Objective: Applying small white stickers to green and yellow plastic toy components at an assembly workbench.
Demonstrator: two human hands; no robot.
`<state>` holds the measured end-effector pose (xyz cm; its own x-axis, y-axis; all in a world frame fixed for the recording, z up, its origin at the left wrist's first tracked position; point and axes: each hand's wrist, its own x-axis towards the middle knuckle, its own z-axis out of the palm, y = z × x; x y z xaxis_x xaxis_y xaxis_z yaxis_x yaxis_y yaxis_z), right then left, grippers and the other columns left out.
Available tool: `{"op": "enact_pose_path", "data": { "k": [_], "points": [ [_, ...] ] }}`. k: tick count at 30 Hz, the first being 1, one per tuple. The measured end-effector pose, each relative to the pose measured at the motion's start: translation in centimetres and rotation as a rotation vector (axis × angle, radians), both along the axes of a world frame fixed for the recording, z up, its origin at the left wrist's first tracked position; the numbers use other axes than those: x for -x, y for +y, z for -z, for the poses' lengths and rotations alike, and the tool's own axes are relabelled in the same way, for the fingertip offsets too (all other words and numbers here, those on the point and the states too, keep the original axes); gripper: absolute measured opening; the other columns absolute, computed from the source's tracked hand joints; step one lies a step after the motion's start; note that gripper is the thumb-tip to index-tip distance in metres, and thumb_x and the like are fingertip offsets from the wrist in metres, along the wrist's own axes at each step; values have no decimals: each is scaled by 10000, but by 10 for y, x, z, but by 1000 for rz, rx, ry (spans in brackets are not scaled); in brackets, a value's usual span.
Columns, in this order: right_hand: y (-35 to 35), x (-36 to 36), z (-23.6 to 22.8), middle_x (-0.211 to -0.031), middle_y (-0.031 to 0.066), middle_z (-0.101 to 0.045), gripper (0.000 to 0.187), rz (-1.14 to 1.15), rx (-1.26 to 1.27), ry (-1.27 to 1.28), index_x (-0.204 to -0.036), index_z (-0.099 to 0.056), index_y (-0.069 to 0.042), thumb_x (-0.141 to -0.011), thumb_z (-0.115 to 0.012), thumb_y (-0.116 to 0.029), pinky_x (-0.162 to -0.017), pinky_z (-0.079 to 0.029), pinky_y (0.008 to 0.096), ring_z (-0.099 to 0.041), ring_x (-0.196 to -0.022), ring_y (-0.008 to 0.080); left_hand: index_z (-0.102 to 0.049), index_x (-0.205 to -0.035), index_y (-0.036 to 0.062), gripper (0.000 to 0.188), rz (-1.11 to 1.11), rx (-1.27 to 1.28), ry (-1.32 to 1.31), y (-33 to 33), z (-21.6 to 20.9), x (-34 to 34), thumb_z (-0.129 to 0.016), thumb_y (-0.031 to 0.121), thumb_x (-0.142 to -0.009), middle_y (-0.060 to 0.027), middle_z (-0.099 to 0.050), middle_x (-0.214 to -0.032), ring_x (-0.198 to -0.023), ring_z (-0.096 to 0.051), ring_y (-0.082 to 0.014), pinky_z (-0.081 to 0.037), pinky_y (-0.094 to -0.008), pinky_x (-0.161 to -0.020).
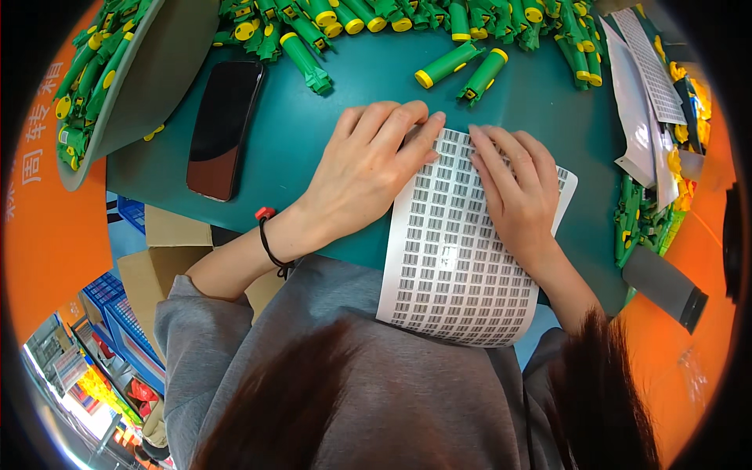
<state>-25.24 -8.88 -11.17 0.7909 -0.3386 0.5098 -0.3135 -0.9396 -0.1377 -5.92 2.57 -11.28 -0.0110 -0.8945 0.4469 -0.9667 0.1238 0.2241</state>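
Note:
A white sheet of small printed labels (446,235) lies partly on the green table, its near end curving down over the edge toward my lap. My left hand (372,160) is closed at the sheet's far left corner, thumb and index finger pinched together there. Whether a single label is between those fingertips is too small to tell. Across the sheet's right side rests my right hand (517,184), fingers loosely bent and apart, fingertips by the far edge. Just beyond the hands lie two green tubes with yellow ends (448,64).
A black phone (225,129) lies left on the table (313,227). Many green and yellow parts (501,19) are heaped along the far side. At left a grey bin (149,86) holds more. Papers and a plastic bag (630,117) sit at right; cardboard boxes (168,270) stand below left.

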Motion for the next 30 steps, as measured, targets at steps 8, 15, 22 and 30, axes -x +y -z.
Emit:
{"op": "enact_pose_path", "data": {
  "k": [8,15,22,30],
  "points": [
    [-3,-5,0,-1173,41,-628,417,-117,-80,25,-1208,-680,-83,-800,-754,-122,-939,-470,415,-590,-1057,253,-686,-1151,38,382,101,95,169,-1,9,-2,-777,75,-782,-37,-614,-1076,-867,-610,-202,-513,-327,-713],
    [-2,-2,0,-1204,53,-639,399,-53,-192,-11,-1237,-690,-100,-841,-735,-106,-927,-475,386,-589,-1080,270,-693,-1134,29,368,123,57,151,5,6,-6,-764,39,-773,-58,-634,-1096,-916,-640,-224,-548,-327,-760],
    [-3,-4,-5,-1231,63,-624,409,-71,-125,105,-1249,-684,-102,-842,-727,-92,-942,-469,389,-573,-1101,272,-652,-1184,17,382,104,51,257,2,2,-5,-705,38,-806,-94,-622,-1133,-986,-636,-250,-561,-347,-820],
    [-4,4,-8,-1191,73,-629,382,38,-333,-14,-1211,-699,-88,-832,-736,-60,-926,-471,384,-572,-1085,269,-665,-1140,41,315,48,-17,611,2,3,-6,-733,79,-836,-76,-618,-1098,-946,-630,-257,-540,-363,-796]
  ]
}}
